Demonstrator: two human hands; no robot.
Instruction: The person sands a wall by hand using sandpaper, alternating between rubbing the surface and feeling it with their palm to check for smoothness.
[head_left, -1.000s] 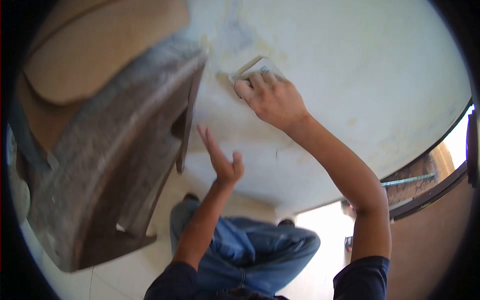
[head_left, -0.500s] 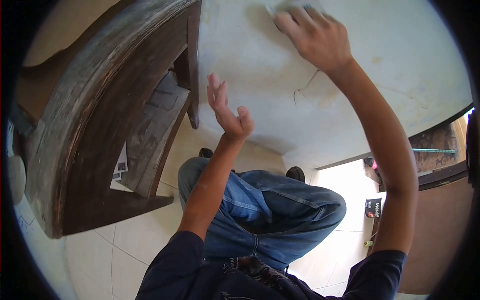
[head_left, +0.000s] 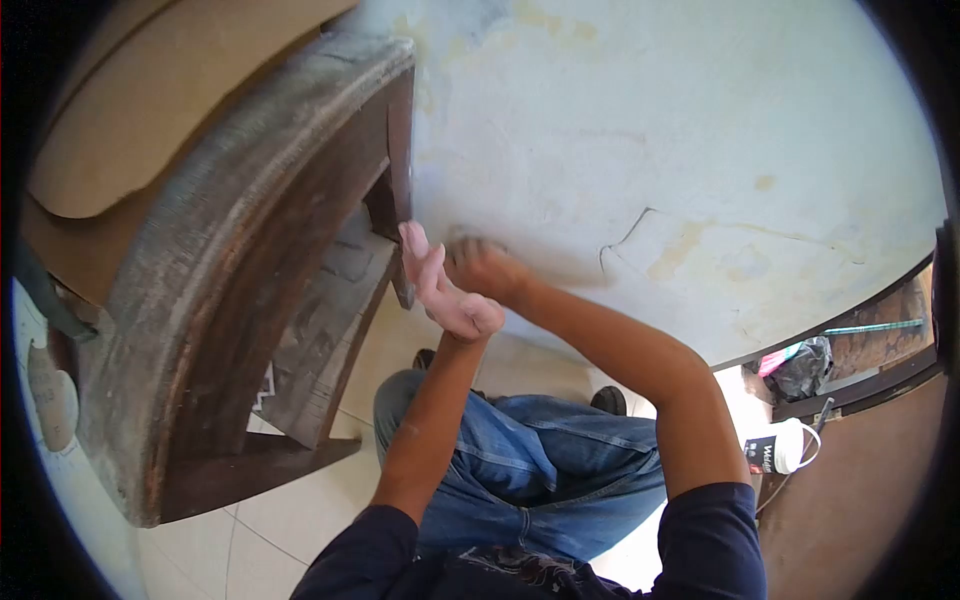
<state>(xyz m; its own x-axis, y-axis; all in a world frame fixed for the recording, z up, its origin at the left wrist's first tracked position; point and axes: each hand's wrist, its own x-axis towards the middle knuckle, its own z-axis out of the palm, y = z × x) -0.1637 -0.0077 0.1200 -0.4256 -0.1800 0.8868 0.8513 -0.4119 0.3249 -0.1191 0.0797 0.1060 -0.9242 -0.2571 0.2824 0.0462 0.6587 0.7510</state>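
Note:
My left hand (head_left: 445, 292) is raised in front of the pale wall (head_left: 560, 150), next to the wooden furniture's corner post. Its fingers are spread and hold nothing. Just behind it, my right hand (head_left: 487, 268) is against the wall low down, its fingers curled and blurred by motion. Whatever lies under those fingers is hidden in this view. The wall has yellowish patches and a thin dark crack (head_left: 622, 238) to the right of my hands.
A curved, worn wooden piece of furniture (head_left: 215, 250) with a shelf stands close on the left. At the right are a white bucket (head_left: 785, 447) with a black label, a dark plastic bag (head_left: 808, 365) and a brown panel (head_left: 860, 500). Below is a tiled floor (head_left: 200, 545).
My right hand has swept down and left along the wall from high up, where it held a pale flat thing. My left hand stays raised. The view has shifted slightly.

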